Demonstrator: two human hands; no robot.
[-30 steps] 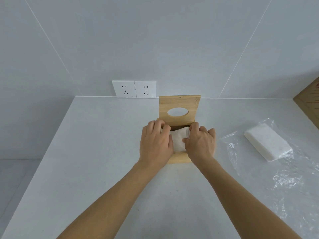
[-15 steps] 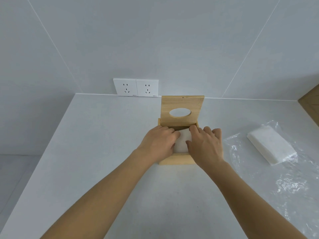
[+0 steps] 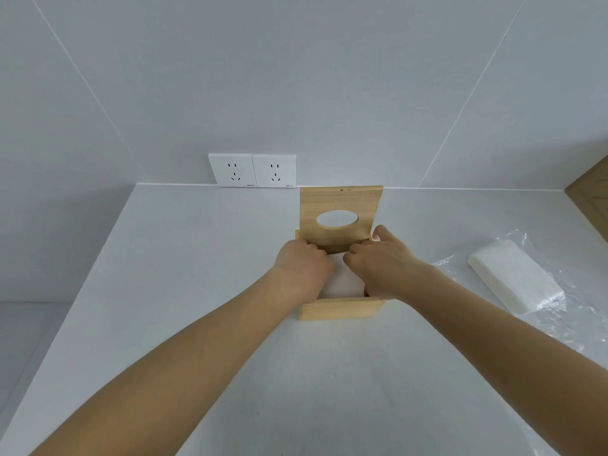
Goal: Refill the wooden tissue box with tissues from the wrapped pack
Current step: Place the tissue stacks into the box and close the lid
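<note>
home counter [image 3: 184,291], tiled wall [image 3: 296,77] (twin sockets [image 3: 252,170])

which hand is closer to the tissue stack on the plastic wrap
Right. The right hand is at the box, left of the stack; the left hand is farther left.

A white speckled surface [image 3: 184,291] fills the lower frame and meets the wall [image 3: 312,77] along a pale seam just above centre. The wall is clad in large light-grey tiles, with thin white grout lines running diagonally at upper left and upper right. Two white sockets [image 3: 232,170] [image 3: 274,171] sit side by side on the wall left of centre, their lower edges touching the seam. At the right edge, a brown wooden panel [image 3: 592,202] shows in part. At far left, beyond the surface's edge, grey floor [image 3: 16,340] lies lower down.
</note>
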